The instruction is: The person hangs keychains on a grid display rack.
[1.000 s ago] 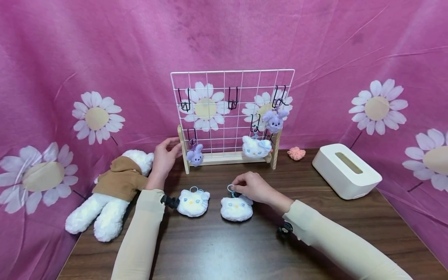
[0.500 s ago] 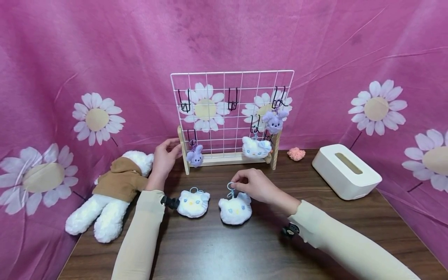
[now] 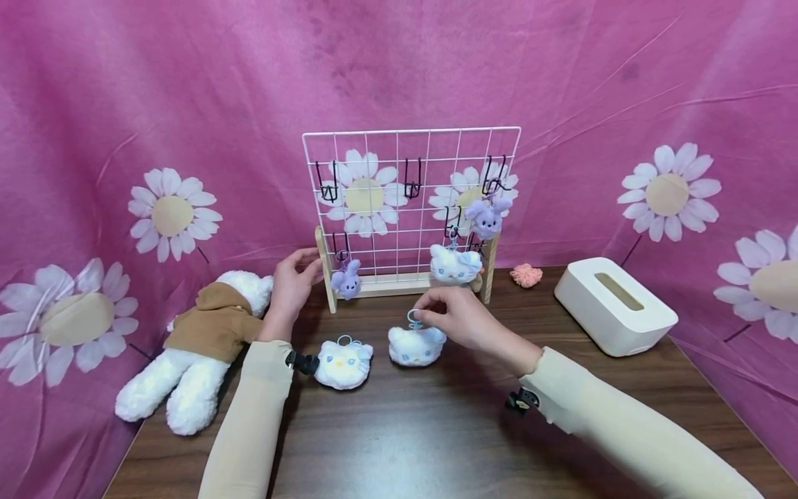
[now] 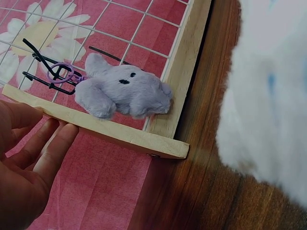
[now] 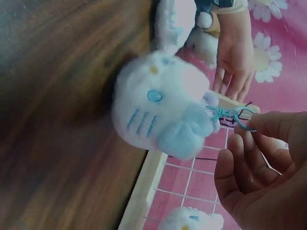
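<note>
In the head view my right hand (image 3: 460, 320) pinches the blue ring of a white cat plush keychain (image 3: 414, 348), which hangs upright from it over the table. The right wrist view shows the keychain's light blue bow (image 5: 188, 136) and the ring (image 5: 244, 120) between thumb and finger. My left hand (image 3: 296, 283) grips the left wooden post (image 4: 120, 130) of a white wire grid rack between thumb and fingers. Close to that hand, a purple plush keychain (image 4: 124, 88) hangs on a black hook. A second white cat keychain (image 3: 343, 365) lies on the table near my left wrist.
Another white cat keychain (image 3: 455, 265) and a purple one (image 3: 488, 218) hang at the rack's right side. Black hooks (image 3: 412, 181) sit higher on the grid. A plush toy in a brown hoodie (image 3: 215, 319) lies left; a pink tuft (image 3: 526, 275) and white tissue box (image 3: 614, 305) stand right.
My right hand has raised the white cat keychain by its ring from the table and moved it slightly towards the rack. My left hand has stayed on the post.
</note>
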Action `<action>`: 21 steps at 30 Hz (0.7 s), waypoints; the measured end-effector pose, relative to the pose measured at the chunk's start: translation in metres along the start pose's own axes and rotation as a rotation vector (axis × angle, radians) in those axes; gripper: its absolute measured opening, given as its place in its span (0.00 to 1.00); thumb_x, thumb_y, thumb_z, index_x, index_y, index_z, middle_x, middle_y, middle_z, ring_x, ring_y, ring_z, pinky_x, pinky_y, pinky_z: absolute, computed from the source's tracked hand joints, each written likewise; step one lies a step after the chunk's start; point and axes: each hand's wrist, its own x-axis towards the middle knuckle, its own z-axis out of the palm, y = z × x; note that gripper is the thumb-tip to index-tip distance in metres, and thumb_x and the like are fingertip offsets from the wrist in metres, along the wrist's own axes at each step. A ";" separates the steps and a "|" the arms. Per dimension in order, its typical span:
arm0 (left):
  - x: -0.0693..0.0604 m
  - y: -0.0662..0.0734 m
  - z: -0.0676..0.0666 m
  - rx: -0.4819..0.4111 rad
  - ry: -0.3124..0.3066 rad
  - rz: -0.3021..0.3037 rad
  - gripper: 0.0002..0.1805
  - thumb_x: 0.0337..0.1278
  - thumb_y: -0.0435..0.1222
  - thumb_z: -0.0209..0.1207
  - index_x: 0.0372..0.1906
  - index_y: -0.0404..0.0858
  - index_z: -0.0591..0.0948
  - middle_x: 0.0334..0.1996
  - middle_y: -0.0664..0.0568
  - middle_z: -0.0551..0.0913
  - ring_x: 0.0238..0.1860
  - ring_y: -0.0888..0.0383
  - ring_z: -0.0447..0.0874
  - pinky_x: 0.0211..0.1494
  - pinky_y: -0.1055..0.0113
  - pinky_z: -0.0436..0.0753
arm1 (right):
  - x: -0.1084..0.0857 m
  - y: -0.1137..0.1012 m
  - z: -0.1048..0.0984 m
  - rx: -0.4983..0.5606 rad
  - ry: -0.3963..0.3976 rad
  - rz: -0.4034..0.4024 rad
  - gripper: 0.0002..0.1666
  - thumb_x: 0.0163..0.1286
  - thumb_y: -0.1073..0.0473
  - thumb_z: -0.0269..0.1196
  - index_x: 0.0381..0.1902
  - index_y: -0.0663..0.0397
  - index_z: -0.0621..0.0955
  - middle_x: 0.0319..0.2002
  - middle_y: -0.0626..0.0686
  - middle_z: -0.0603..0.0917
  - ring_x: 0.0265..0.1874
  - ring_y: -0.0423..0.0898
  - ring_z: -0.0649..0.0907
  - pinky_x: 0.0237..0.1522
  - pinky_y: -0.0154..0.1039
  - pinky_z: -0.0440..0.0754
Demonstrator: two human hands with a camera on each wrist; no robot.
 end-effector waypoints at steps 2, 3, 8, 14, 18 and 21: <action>0.000 0.000 -0.001 0.002 0.002 0.002 0.19 0.85 0.32 0.61 0.71 0.29 0.83 0.63 0.29 0.87 0.49 0.61 0.91 0.63 0.59 0.96 | 0.005 0.000 -0.003 -0.007 0.011 -0.007 0.04 0.80 0.57 0.72 0.42 0.46 0.93 0.38 0.47 0.93 0.37 0.39 0.85 0.40 0.33 0.86; 0.000 0.000 -0.001 0.004 0.002 0.003 0.19 0.85 0.32 0.61 0.70 0.29 0.83 0.63 0.29 0.87 0.49 0.61 0.91 0.62 0.60 0.97 | 0.007 0.000 -0.005 -0.005 0.016 -0.010 0.04 0.80 0.57 0.72 0.42 0.47 0.93 0.38 0.48 0.94 0.37 0.39 0.86 0.40 0.33 0.86; 0.000 0.000 0.000 0.007 -0.005 0.000 0.19 0.85 0.32 0.62 0.70 0.29 0.83 0.63 0.29 0.87 0.49 0.61 0.91 0.60 0.65 0.97 | 0.019 -0.002 -0.020 -0.015 0.075 -0.002 0.05 0.80 0.56 0.72 0.43 0.48 0.93 0.40 0.50 0.95 0.40 0.42 0.88 0.46 0.38 0.89; 0.001 0.001 0.001 0.003 0.000 0.006 0.19 0.85 0.32 0.62 0.71 0.29 0.83 0.63 0.29 0.87 0.49 0.60 0.91 0.56 0.71 0.97 | 0.033 -0.018 -0.049 -0.024 0.130 0.009 0.06 0.82 0.54 0.72 0.47 0.48 0.93 0.44 0.52 0.95 0.45 0.49 0.90 0.51 0.43 0.88; 0.001 0.000 0.000 -0.011 0.002 0.003 0.19 0.85 0.31 0.61 0.70 0.28 0.83 0.62 0.29 0.86 0.48 0.61 0.91 0.54 0.74 0.96 | 0.042 -0.030 -0.067 0.013 0.122 0.015 0.08 0.83 0.54 0.70 0.49 0.51 0.92 0.44 0.54 0.95 0.45 0.51 0.90 0.48 0.40 0.89; 0.000 -0.001 0.000 -0.013 0.000 -0.001 0.19 0.85 0.31 0.61 0.70 0.28 0.83 0.63 0.28 0.86 0.47 0.62 0.91 0.55 0.74 0.96 | 0.048 -0.038 -0.077 0.033 0.120 0.026 0.10 0.85 0.53 0.69 0.51 0.52 0.91 0.46 0.56 0.94 0.47 0.51 0.90 0.47 0.35 0.89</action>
